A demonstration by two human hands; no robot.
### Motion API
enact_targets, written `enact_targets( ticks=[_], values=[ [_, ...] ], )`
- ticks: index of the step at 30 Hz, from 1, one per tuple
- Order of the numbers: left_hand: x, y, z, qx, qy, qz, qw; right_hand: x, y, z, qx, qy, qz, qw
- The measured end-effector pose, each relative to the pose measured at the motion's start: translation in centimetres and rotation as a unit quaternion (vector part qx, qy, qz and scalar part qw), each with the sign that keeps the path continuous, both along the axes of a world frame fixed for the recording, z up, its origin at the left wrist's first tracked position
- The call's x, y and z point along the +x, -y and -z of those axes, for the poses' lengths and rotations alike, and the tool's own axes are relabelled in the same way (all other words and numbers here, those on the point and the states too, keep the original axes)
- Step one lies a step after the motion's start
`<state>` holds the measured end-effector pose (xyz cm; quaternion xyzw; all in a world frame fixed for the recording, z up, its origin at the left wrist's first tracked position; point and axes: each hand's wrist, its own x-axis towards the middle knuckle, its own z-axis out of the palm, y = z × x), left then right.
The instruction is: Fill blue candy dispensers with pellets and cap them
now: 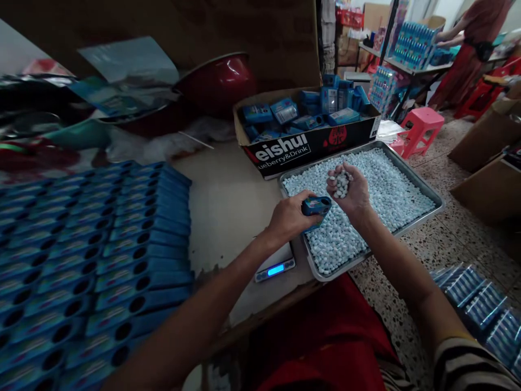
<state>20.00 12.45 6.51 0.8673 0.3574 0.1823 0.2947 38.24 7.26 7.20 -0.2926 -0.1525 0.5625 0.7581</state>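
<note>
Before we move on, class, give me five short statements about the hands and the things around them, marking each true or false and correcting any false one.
1. The left hand holds a blue box. True.
2. The other hand is empty. False: the right hand cups pale pellets.
3. The scale has a lit display. True.
4. No pellets lie outside the hands. False: many more cover the metal tray.
5. The carton beyond the tray contains more blue boxes. True.

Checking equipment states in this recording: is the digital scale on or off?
The digital scale is on: its front display glows bright blue. Any reading on it is too blurred to make out.
</note>
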Motion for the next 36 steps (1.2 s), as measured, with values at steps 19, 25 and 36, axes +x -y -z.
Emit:
enact_targets(
  ticks=[19,25,36],
  values=[
    [-8.4,-0.3,3.2,-0.168,0.265,-0.115,0.942,6.4,1.9,3.2,-0.174,0.036,0.081,0.981],
    [-12.3,1.3,5.2,-0.184,0.240,-0.160,0.940,5.9,1.5,3.0,-0.242,0.086,-0.095,0.962],
    [-16.8,3.9,5.1,-0.142,0.320,-0.207,0.914,-0.5,0.6,-0.1,-0.305,0.158,-0.260,0.902]
  ],
)
